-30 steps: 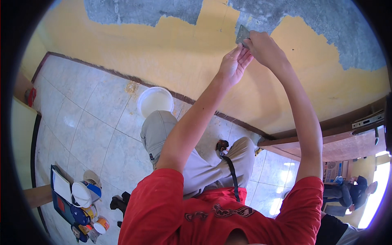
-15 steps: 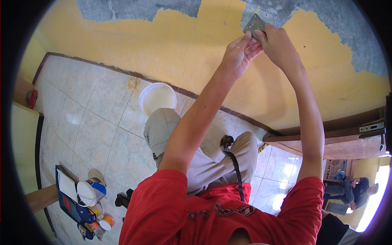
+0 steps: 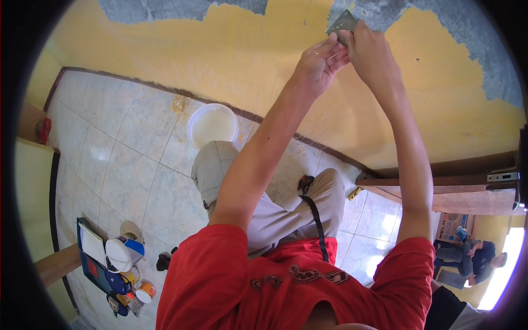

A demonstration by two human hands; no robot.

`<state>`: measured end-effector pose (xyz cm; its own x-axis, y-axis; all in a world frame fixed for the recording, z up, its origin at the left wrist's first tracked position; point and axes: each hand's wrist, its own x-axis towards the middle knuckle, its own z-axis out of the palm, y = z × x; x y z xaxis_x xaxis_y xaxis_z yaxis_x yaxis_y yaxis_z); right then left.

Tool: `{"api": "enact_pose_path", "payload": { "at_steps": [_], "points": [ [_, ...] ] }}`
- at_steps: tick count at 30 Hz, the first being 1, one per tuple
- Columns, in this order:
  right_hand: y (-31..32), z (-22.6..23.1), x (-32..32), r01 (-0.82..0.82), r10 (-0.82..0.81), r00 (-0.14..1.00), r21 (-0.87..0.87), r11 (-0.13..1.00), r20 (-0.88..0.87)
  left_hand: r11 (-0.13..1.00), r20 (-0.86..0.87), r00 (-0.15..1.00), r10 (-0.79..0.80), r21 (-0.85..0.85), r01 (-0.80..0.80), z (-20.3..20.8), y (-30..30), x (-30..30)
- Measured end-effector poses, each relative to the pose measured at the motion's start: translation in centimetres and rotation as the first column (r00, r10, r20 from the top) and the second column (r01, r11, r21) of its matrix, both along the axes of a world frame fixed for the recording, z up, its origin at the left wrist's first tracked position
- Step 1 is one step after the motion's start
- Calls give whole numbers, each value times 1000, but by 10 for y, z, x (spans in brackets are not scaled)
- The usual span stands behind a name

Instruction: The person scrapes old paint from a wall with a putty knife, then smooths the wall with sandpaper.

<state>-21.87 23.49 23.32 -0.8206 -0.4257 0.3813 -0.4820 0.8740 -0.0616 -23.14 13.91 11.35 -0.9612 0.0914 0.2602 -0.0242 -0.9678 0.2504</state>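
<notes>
Head view, looking down past a red shirt point(image 3: 209, 275) and pale trousers point(image 3: 220, 168): two bare arms reach up toward a yellow wall point(image 3: 192, 60). The right hand point(image 3: 375, 55) grips a flat, grey-green plate point(image 3: 341, 23) with pale specks on its face, its thumb pressed against the near side. The left hand point(image 3: 319, 66) is just beside it, palm partly turned up and fingers loosely curved; its thumb tip meets the plate's lower edge — whether it also grips cannot be told.

The plate is at the top of the view, tilted with a corner upward, in front of a rough grey patch point(image 3: 374, 14) on the wall; contact with the wall is unclear. A second grey patch point(image 3: 165, 10) lies farther left.

Below, on the pale tiled floor point(image 3: 126, 170), a round white tub point(image 3: 190, 125) of cloudy liquid sits near the wall — yellowish crumbs point(image 3: 179, 103) are scattered beside it. At lower left, a white-and-blue bucket point(image 3: 125, 254) stands among smaller containers point(image 3: 132, 286). At far right, beyond a wooden door point(image 3: 462, 201), is another person point(image 3: 484, 261) in dark clothes.
</notes>
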Motion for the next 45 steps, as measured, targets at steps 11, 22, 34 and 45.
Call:
{"api": "enact_pose_path", "payload": {
  "at_steps": [11,22,34,45],
  "points": [
    [-24,17,6,42,-43,999,69,997,26,995,112,990,91,-60,-84,12,-9,4],
    [-38,3,10,122,-125,991,-50,991,-44,983,114,987,113,-157,-95,12,-31,-1],
    [-59,-13,29,175,-193,980,-243,954,-51,950,76,985,157,-283,-130,15,-57,15],
    [87,-253,5,568,501,468,-682,461,728,394,61,942,330,-916,-79,27,-68,60]
  ]
}}
